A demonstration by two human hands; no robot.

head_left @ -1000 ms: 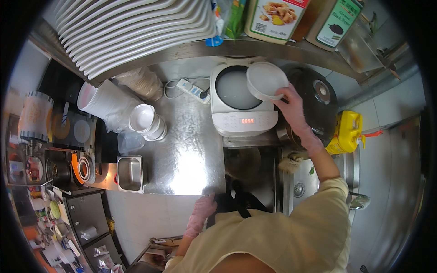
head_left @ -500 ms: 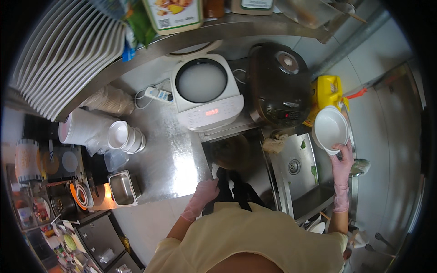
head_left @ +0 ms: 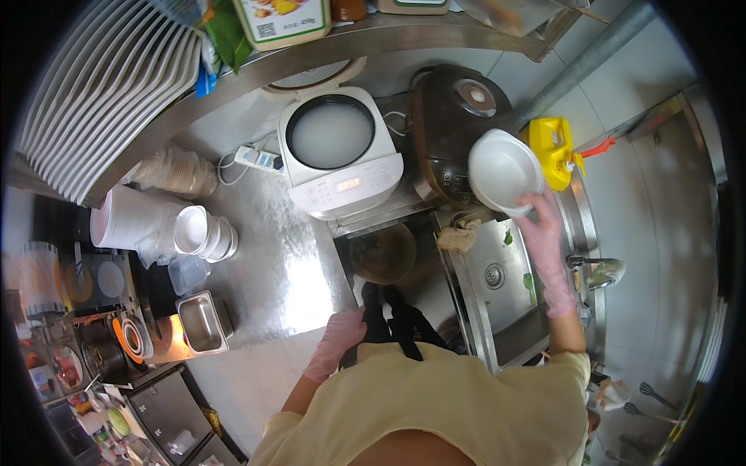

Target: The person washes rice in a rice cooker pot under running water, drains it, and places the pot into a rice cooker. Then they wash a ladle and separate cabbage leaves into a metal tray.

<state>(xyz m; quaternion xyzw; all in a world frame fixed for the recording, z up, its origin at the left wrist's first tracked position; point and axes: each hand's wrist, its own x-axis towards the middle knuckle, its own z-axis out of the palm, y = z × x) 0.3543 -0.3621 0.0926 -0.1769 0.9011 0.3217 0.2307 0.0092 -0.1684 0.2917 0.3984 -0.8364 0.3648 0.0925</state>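
My right hand (head_left: 542,225), in a pink glove, grips the rim of a white bowl (head_left: 501,172). The bowl is tilted, its inside showing bare white, and from this angle it overlaps the front right of the dark rice cooker (head_left: 460,116). My left hand (head_left: 343,330), gloved alike, is low beside my body at the counter's near corner. Its fingers are curled, and anything inside them is hidden. Left of the dark cooker, a white rice cooker (head_left: 342,182) stands with its lid up; a cloudy whitish content (head_left: 333,136) shows in its pot.
A sink (head_left: 505,311) with green leaf scraps lies at right, with a faucet (head_left: 594,264) and a yellow jug (head_left: 550,147) nearby. Stacked white bowls (head_left: 203,231) and a steel pan (head_left: 203,322) occupy the left counter. A shelf edge (head_left: 311,62) with plates (head_left: 109,85) runs above.
My right hand has carried the bowl leftward and a little up, from over the sink's right side to the dark cooker's front. My left hand stays about where it was. The view has shifted slightly.
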